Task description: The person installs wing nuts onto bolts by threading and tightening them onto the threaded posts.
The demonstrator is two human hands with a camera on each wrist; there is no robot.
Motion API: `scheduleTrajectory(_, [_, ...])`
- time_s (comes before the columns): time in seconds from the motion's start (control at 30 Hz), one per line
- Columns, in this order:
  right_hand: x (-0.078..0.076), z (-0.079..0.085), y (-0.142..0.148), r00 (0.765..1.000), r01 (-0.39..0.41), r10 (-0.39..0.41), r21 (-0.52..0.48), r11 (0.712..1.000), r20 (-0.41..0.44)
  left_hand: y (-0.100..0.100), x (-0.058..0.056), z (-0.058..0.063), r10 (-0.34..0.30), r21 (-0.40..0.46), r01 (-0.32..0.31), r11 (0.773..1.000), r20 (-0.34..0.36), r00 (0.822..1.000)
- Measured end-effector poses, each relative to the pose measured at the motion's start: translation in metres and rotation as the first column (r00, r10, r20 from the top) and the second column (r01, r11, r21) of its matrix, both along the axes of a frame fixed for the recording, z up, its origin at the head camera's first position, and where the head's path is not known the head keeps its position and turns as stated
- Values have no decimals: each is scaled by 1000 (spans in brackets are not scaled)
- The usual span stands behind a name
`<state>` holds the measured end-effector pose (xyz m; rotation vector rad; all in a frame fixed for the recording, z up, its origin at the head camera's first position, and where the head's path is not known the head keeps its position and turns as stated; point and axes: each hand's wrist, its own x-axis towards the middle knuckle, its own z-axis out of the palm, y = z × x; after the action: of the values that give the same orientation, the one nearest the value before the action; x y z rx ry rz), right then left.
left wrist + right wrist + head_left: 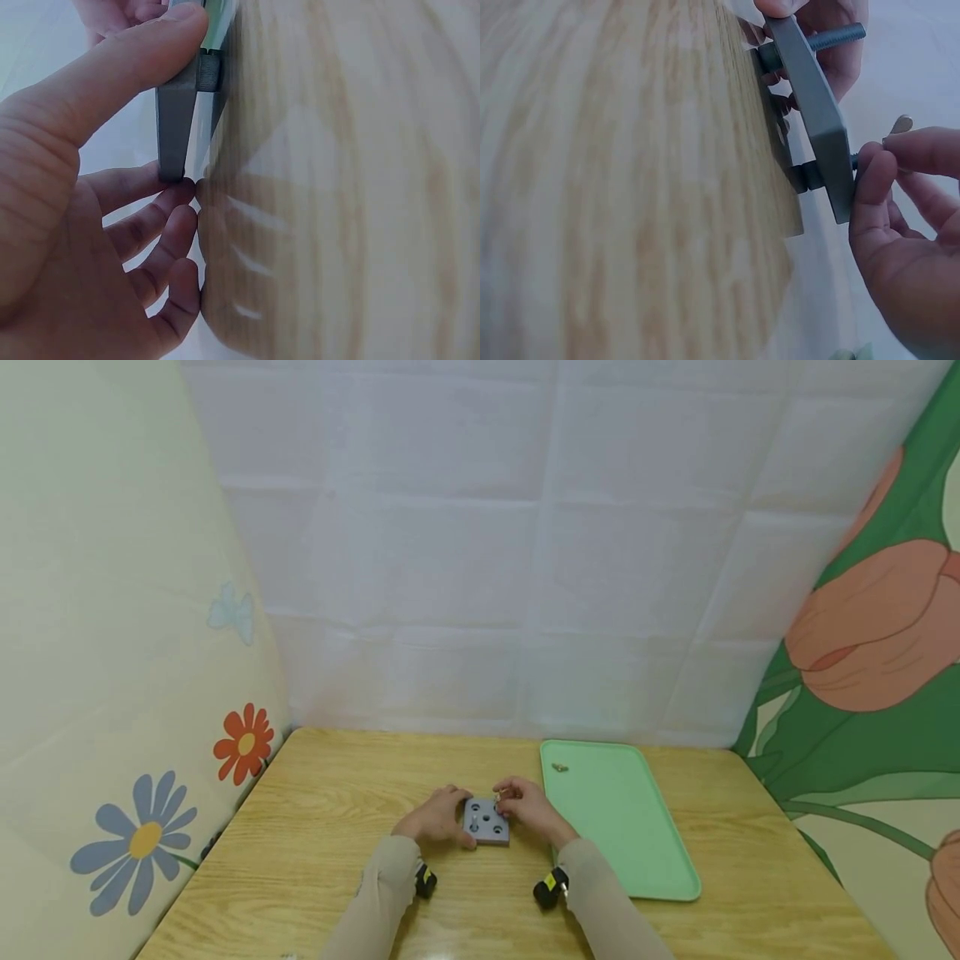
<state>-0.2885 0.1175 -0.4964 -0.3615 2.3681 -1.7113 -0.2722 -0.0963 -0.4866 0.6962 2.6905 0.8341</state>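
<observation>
A square grey metal plate point(486, 837) with several holes lies between the two hands. My left hand point(437, 817) grips its left side, thumb on the near edge and fingertips at the far edge; the left wrist view shows the plate point(175, 131) edge-on between them. One threaded bolt point(840, 36) stands up bare through the plate. A second bolt, its head point(812, 175) beneath the plate, pokes up at the far right corner. There my right hand point(531, 808) pinches a brass-coloured wing nut point(901, 124) over the bolt's end; fingers hide most of it.
A light green tray point(626, 827) lies to the right, close beside the right hand. Another small brass-coloured wing nut point(560, 767) sits in its far left corner. The wooden table point(300, 860) ends at a white cloth backdrop point(450, 568).
</observation>
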Motion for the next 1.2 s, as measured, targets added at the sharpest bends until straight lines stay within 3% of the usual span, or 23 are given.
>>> scheduleTrajectory(0.33, [3, -1, -1, 999, 28, -26, 68, 997, -32, 0, 0, 1, 1, 1, -1, 1000, 2, 1000])
scheduleTrajectory(0.73, [4, 5, -4, 994, 73, -63, -115, 991, 92, -1, 0, 1, 3, 5, -3, 1000, 11, 1000])
scheduleTrajectory(1.2, [4, 5, -4, 994, 66, -56, -102, 993, 94, 0, 0, 1, 13, 18, -13, 1000, 20, 1000])
